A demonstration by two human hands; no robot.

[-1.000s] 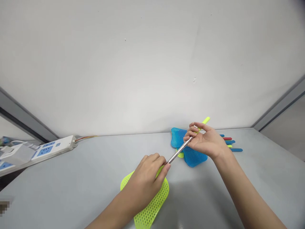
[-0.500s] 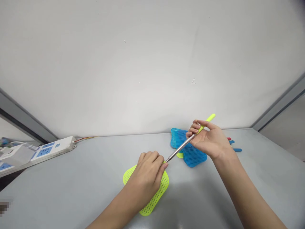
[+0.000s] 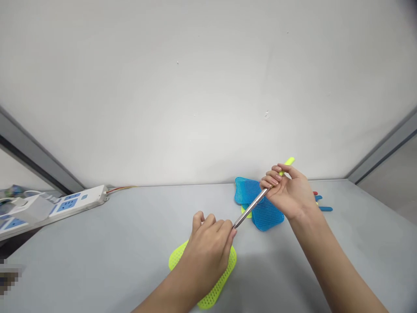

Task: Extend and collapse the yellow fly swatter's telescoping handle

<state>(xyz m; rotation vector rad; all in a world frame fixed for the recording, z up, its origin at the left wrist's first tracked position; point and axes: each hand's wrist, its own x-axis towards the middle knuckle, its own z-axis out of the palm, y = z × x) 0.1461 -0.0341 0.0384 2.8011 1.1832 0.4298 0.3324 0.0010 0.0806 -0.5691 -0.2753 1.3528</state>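
A fly swatter (image 3: 213,294) with a yellow-green perforated head, a metal telescopic rod and a yellow-green grip slants up to the right across my view. My left hand (image 3: 210,250) is closed around the place where the rod meets the head, covering much of the head. Palm up, my right hand (image 3: 289,191) has its fingers curled round the grip near the upper end of the rod. Behind the rod, blue fly swatters (image 3: 267,213) lie overlapping on the grey table, with a bit of another yellow-green one beneath them.
Blue and red handle ends (image 3: 325,209) stick out to the right behind my right wrist. At the left is a white power strip (image 3: 70,204) with plugs and a thin red-yellow wire. A white wall (image 3: 195,100) rises behind the grey table (image 3: 137,243).
My left hand and the swatter head have shifted slightly down and to the right. My right fingers have closed more around the grip.
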